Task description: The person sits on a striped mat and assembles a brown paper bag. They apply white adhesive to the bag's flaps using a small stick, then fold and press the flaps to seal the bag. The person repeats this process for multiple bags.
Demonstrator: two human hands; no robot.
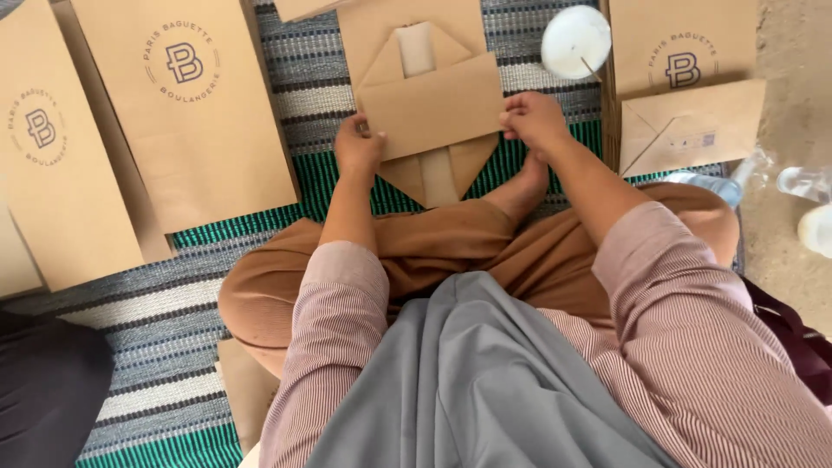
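Note:
A brown paper bag lies on the striped mat in front of my crossed legs, its bottom end folded into flaps. My left hand pinches the left edge of the folded flap. My right hand pinches the flap's right edge. Both hands press the fold down against the bag. A pale strip shows in the open part of the bag bottom above the flap.
Flat brown paper bags with a round printed mark lie at the left and far left. More bags lie at the right. A white round dish with a stick sits at the top. Clear plastic bottles lie at the right edge.

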